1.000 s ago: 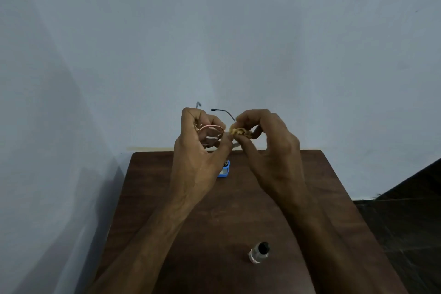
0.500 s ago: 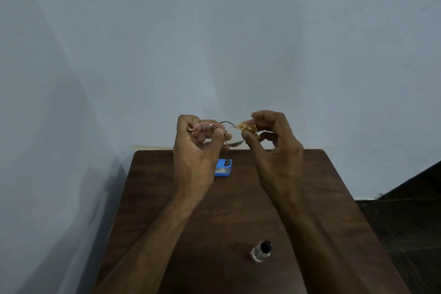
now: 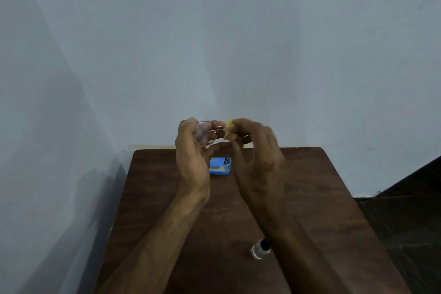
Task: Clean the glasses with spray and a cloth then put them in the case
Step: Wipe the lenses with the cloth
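Observation:
Thin-rimmed round glasses (image 3: 207, 135) are held up above the far end of the brown table (image 3: 310, 198). My left hand (image 3: 191, 157) grips their left lens rim between thumb and fingers. My right hand (image 3: 257, 157) pinches a small yellow cloth (image 3: 230, 130) against the right lens, which the cloth and fingers mostly hide. Below the hands an open blue case (image 3: 220, 166) lies on the table. A small clear spray bottle (image 3: 260, 249) with a black cap stands near the front, partly behind my right forearm.
The table stands in a corner, with pale walls behind it and on the left. On the right a dark floor (image 3: 410, 234) drops away past the table edge.
The glasses have turned so the left lens rim now faces me. My right hand has shifted the cloth over the right lens. Both hands stay at about the same height.

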